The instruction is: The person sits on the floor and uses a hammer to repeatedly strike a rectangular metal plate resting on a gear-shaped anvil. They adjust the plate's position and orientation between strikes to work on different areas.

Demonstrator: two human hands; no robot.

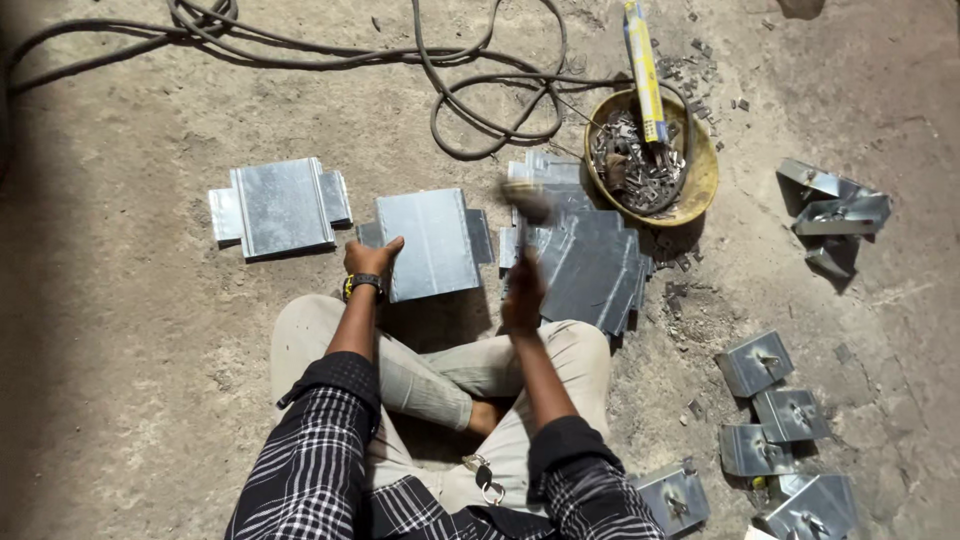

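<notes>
Item: one flat galvanised sheet-metal piece (432,243), lying on the concrete floor (120,350) directly in front of a seated person's crossed legs, taken here as the landmark. Left hand (368,257), watch on the wrist, rested on the near left corner of that piece, fingers spread flat over its edge and pressing it down. Right hand (522,296), just right of the piece, was wrapped shut around the handle of a hammer (527,215); the hammer head was raised above the piece's right edge and blurred. Second matching flat piece (278,206): left of the landmark piece, apart from it. Stack of further flat pieces (590,262): just right of it, fanned untidily. Shallow yellow bowl (700,170) of small metal scraps: beyond the stack, to the upper right, with a yellow-handled tool (645,70) standing in it. Grey cable (470,90): looped on the floor beyond the landmark piece. Folded metal brackets (780,410): a cluster well to the lower right; a smaller group (835,215) far right. Key bunch (486,478): at the person's waist, nearer than the piece.
</notes>
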